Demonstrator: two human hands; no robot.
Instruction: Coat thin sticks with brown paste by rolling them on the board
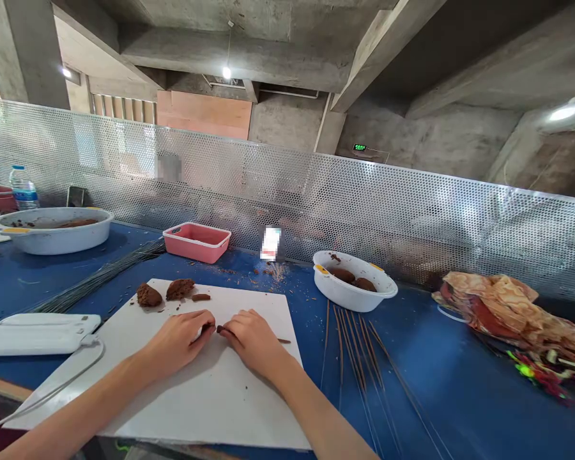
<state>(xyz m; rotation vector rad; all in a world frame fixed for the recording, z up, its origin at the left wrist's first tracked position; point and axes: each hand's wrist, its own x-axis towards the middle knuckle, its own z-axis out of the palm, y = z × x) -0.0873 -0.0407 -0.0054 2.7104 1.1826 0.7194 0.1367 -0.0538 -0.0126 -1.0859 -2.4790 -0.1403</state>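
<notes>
The white basin [340, 298] at my right holds brown lumps [365, 285]; the oval tub [60, 241] at far left carries more brown material. I can't see the floor of the pink bin [191, 248]. Over the white board [196, 402] on the blue surface [483, 383], my right hand [253, 338] pinches a small brown piece [220, 329]; my left hand [182, 335] curls beside it, its grip unclear. Perforated metal [388, 204] stands behind, under concrete beams [196, 57].

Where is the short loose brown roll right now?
In the head view, the brown roll lies left of centre on the white board, just right of the right-hand brown lump and beyond the left hand.
</notes>
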